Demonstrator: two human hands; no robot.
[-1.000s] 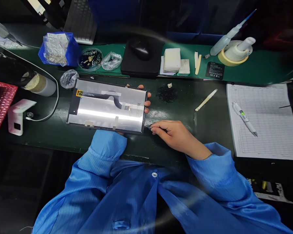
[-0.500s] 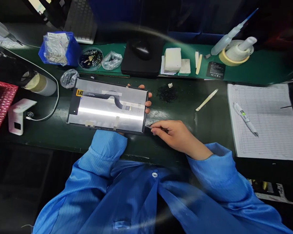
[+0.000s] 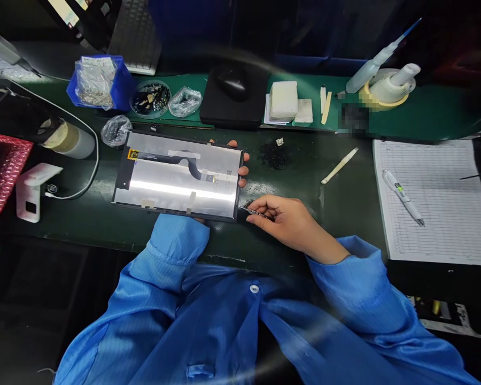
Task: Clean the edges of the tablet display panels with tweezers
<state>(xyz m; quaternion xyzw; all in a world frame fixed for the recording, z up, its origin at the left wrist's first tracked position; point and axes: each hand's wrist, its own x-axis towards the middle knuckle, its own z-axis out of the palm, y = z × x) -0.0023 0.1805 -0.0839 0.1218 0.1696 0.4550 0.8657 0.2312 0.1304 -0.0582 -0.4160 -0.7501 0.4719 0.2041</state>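
A tablet display panel point(image 3: 164, 187), silver-backed with a dark frame and a black flex cable, lies tilted across my left hand point(image 3: 243, 170). That hand grips it from underneath; its fingertips curl round the right edge, and the palm is hidden. In my right hand point(image 3: 288, 219) is a pair of thin metal tweezers point(image 3: 256, 212), pinched between thumb and fingers. Their tip meets the panel's lower right corner. Whether the tip holds anything is too small to tell. Just beyond the panel sits a small heap of black scraps point(image 3: 275, 155) with a pale bit on it.
A pale stick point(image 3: 340, 166) and a ruled paper pad point(image 3: 433, 224) with a pen point(image 3: 403, 198) lie at right. Along the green shelf stand a blue bin point(image 3: 122, 80), a round dish point(image 3: 150, 112), a mouse point(image 3: 232, 83), white pads point(image 3: 284, 100) and bottles. A white cable point(image 3: 92, 182) loops at left.
My right hand's fingers have shifted slightly, and more of the tweezers shows. The panel stays almost in place in my left hand.
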